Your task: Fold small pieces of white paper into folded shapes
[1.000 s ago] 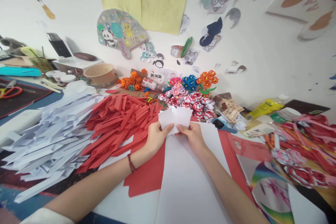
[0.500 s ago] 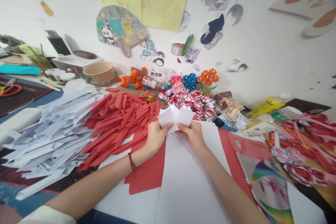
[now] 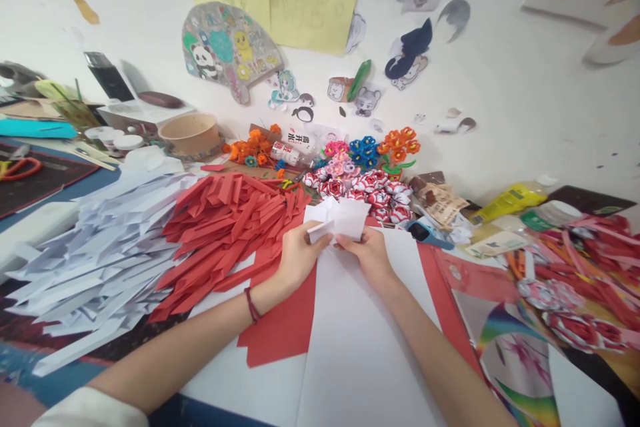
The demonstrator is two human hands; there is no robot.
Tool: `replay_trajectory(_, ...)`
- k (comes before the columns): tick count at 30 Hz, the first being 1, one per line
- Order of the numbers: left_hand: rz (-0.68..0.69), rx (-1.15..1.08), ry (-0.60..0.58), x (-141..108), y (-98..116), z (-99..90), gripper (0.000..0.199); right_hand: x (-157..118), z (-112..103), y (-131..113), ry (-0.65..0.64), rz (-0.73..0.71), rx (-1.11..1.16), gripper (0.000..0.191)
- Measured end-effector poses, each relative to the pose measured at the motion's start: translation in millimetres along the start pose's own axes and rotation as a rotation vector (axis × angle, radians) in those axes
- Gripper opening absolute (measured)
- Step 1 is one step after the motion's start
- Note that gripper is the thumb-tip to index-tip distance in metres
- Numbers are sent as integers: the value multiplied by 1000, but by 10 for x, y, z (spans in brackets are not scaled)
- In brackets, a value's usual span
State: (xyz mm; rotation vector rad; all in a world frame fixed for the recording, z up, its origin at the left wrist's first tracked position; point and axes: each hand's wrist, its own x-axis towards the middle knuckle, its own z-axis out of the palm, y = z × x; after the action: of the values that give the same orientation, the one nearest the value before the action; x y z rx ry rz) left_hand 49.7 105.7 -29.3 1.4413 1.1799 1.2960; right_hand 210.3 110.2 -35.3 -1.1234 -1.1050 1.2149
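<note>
A small folded white paper (image 3: 349, 217) is held up between both hands, above a large white sheet (image 3: 360, 340). My left hand (image 3: 300, 253) pinches its left side, thumb toward the middle. On the right side, my right hand (image 3: 371, 255) pinches it, with the thumb tip close to the left thumb. Left of my hands lies a pile of folded red paper strips (image 3: 225, 233), and beyond it a pile of white strips (image 3: 100, 260). Just behind the folded paper stand red and white paper flowers (image 3: 377, 197).
Orange-handled scissors (image 3: 23, 167) lie far left. A round tan container (image 3: 189, 135) and orange flowers (image 3: 255, 147) stand near the wall. At right are a yellow pack (image 3: 515, 200), a blue item (image 3: 427, 233) and red and pink strips (image 3: 595, 267).
The folded paper has changed shape: a flap on its left side now stands up by my left thumb. Both hands keep hold of it in nearly the same place.
</note>
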Motion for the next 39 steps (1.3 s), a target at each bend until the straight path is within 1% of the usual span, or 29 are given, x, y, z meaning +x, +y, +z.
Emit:
replay_trajectory(6,-76,-34,32,-2,-74,15,26,11,-5,9,63,1,6,23)
replay_trajectory(9,-75,-78,10,-2,-98,23,26,12,-5,24,64,11,21,21)
replay_trajectory(13,-63,-132,-19,-1,-105,28,26,11,9,23,80,30,59,22)
replay_trajectory(23,-94,-204,1,7,-118,59,20,-25,98,-50,162,94,177,29)
replay_trajectory(27,-91,-226,5,-8,-73,58,19,-36,132,-73,183,104,193,30)
replay_trajectory(30,-74,-229,35,2,-13,21,19,1,67,-58,220,84,190,29)
replay_trajectory(33,-37,-177,114,44,19,-23,19,64,-56,-23,297,38,163,29)
replay_trajectory(35,-43,-129,147,64,25,-34,21,93,-115,-4,293,16,155,28)
replay_trajectory(37,-72,-125,104,60,35,-27,27,98,-130,4,259,10,152,27)
replay_trajectory(39,-68,-109,19,34,62,-15,31,83,-107,-3,211,1,151,26)
